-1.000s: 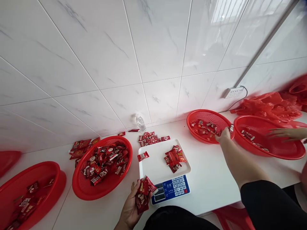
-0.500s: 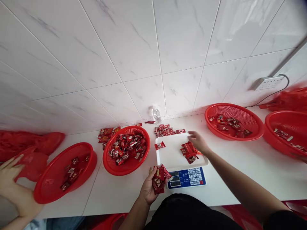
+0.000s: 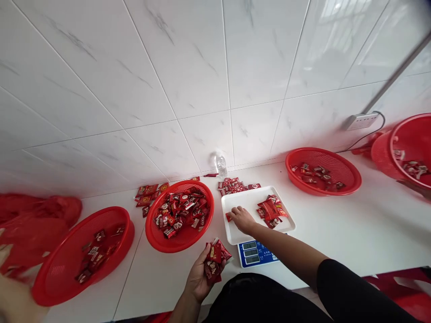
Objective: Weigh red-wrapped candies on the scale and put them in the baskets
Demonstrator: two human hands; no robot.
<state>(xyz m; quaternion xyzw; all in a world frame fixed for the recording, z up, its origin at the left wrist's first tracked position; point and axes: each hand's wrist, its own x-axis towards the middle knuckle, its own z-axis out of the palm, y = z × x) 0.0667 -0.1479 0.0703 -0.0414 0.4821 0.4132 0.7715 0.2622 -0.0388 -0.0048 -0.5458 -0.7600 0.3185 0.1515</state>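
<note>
My left hand is closed around several small red packets, in front of the scale. Over the left part of a white tray, my right hand has its fingers bent down onto a red packet, which is mostly covered by them. A pile of red packets lies on the tray's right side. Under the tray is a blue electronic scale, its keys partly hidden by my right forearm. Left of the tray stands a red basket holding many mixed packets.
Loose packets lie behind the tray, near a clear bottle by the tiled wall. Other red baskets stand at left and right. At far right, a person's hand is at a tilted basket. A blurred person's arm is at far left.
My right hand has moved from the tray's right edge to the packet on its left side. My left hand still holds its packets. The far-right basket has been raised and tilted.
</note>
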